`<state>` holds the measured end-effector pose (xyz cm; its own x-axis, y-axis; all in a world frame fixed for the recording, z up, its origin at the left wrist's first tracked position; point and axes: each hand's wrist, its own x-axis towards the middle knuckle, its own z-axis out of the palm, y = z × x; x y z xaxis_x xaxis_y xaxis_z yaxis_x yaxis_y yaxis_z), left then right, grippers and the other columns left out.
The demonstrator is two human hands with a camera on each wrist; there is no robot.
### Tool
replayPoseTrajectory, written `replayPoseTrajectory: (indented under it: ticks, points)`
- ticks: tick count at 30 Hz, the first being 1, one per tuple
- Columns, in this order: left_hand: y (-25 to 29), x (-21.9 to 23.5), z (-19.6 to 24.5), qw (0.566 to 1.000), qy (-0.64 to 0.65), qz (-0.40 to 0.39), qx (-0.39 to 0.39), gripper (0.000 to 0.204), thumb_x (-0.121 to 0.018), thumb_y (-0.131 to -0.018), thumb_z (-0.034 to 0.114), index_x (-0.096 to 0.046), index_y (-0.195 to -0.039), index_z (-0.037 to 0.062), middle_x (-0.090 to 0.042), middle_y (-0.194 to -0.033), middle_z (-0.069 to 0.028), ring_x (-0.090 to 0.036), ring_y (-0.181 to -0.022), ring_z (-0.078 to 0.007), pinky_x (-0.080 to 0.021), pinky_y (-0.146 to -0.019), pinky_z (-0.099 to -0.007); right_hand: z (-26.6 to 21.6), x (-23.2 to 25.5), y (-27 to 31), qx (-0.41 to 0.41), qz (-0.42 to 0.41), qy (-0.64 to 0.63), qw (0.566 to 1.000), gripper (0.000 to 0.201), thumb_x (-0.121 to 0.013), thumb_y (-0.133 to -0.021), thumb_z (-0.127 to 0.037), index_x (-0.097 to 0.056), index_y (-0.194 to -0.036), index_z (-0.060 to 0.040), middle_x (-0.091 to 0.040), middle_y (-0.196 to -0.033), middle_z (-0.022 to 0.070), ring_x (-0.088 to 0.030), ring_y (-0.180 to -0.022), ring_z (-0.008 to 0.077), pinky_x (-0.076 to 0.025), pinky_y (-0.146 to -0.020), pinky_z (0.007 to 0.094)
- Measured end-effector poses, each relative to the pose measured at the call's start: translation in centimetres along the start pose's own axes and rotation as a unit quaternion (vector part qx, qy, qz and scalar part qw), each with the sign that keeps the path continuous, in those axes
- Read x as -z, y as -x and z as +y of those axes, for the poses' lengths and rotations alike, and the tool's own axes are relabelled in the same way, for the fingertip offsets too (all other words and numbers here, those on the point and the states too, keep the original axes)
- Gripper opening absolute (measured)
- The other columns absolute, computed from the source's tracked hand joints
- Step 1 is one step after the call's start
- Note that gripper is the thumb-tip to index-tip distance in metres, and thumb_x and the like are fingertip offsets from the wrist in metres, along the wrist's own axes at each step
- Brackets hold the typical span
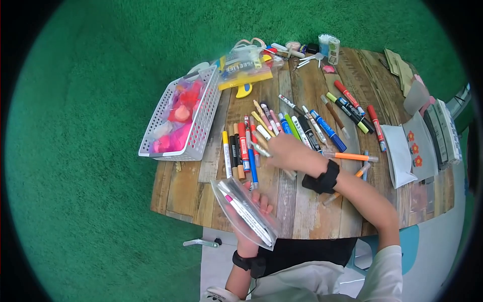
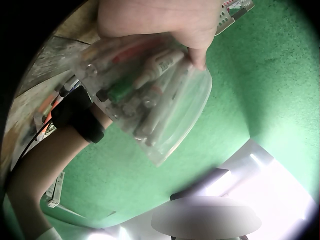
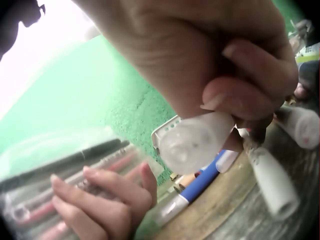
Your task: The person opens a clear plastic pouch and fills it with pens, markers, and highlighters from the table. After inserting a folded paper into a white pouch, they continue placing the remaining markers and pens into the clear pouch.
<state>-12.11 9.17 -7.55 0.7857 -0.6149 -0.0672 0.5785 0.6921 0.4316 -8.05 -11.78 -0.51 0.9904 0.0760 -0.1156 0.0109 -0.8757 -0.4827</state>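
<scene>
In the head view my left hand [image 1: 245,241] holds a clear pouch [image 1: 226,204] with several pens inside, close to the table's front edge. The left wrist view shows the thumb and palm of that hand [image 2: 160,17] on the pouch [image 2: 192,105]. My right hand [image 1: 289,153] is over the spread of markers, up and to the right of the pouch. Seen from the right wrist, the right hand [image 3: 225,65] has curled fingers around a clear-ended marker [image 3: 192,142], and a white pen [image 3: 275,185] projects below them. The left fingers [image 3: 107,195] lie across the pouch.
Several markers [image 1: 243,146] lie in rows on the wooden table [image 1: 186,189]. A white basket [image 1: 193,138] with pink items stands at the left. Yellow-edged bags [image 1: 246,79] and a container of cotton swabs [image 1: 329,49] are at the back; white pouches [image 1: 399,151] lie at the right.
</scene>
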Motion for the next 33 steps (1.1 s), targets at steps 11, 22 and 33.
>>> replayPoseTrajectory:
  ticks: [11, 22, 33]
  points:
    - [1.0, 0.1, -0.9, 0.997, -0.024, 0.021, -0.064, 0.059, -0.040, -0.097, 0.050, -0.034, -0.140, 0.0095, -0.049, -0.115, -0.0066, -0.050, -0.103, -0.0221, -0.042, -0.090, -0.0391, -6.7, 6.3, 5.7, 0.137, -0.059, -0.297, 0.943, 0.027, -0.058, -0.085, -0.023, -0.058, -0.084, 0.0042, -0.059, -0.059, 0.0122, -0.059, -0.048, 0.0210, -0.047, -0.050, 0.0338]
    - [0.5, -2.1, -1.5, 0.982, -0.089, 0.123, -0.111, 0.052, -0.033, -0.101, 0.044, -0.030, -0.144, 0.0153, -0.041, -0.142, -0.0056, -0.041, -0.131, -0.0225, -0.033, -0.109, -0.0430, -6.5, 2.0, 6.1, 0.207, 0.056, -0.080, 0.974, 0.026, -0.065, -0.078, -0.020, -0.062, -0.086, 0.0047, -0.057, -0.062, 0.0221, -0.060, -0.064, 0.0380, -0.047, -0.061, 0.0440]
    - [0.6, -2.1, -1.6, 0.984, -0.096, 0.105, -0.105, 0.052, -0.032, -0.102, 0.040, -0.026, -0.146, 0.0127, -0.037, -0.146, -0.0071, -0.035, -0.135, -0.0240, -0.026, -0.113, -0.0444, -7.5, 2.3, 6.2, 0.107, 0.122, 0.009, 0.987, 0.033, -0.070, -0.078, -0.020, -0.059, -0.096, 0.0044, -0.061, -0.069, 0.0184, -0.064, -0.070, 0.0358, -0.050, -0.061, 0.0431]
